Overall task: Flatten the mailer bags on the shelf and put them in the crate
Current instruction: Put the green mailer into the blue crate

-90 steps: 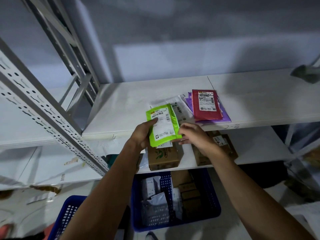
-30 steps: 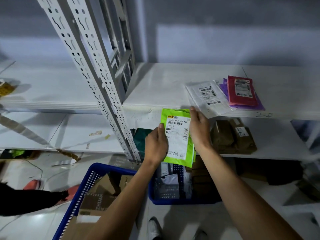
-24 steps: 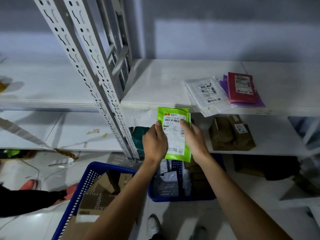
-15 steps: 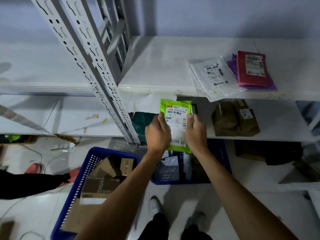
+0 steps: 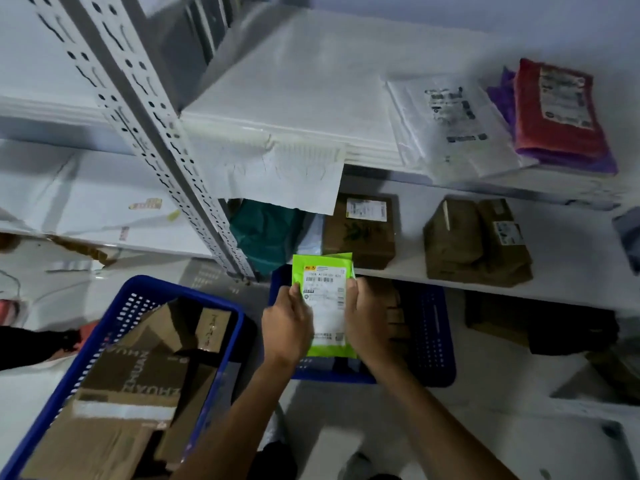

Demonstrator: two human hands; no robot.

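Note:
Both hands hold a green mailer bag (image 5: 325,299) with a white label, upright, over the blue crate (image 5: 433,337) under the shelf. My left hand (image 5: 287,323) grips its left edge and my right hand (image 5: 367,323) its right edge. On the top shelf (image 5: 294,98) at the right lie a white mailer bag (image 5: 450,123), a red mailer bag (image 5: 554,109) and a purple mailer bag (image 5: 502,95) under the red one. My hands hide most of the crate's contents.
A second blue crate (image 5: 114,327) with cardboard boxes stands at the lower left. Brown cardboard boxes (image 5: 474,240) and a teal bag (image 5: 266,230) sit on the lower shelf. A perforated metal upright (image 5: 156,133) rises at the left. A person's dark sleeve (image 5: 31,344) shows at the far left.
Both hands have carried the green mailer bag down from the top shelf's edge, past the lower shelf, to above the blue crate. The view has tilted down.

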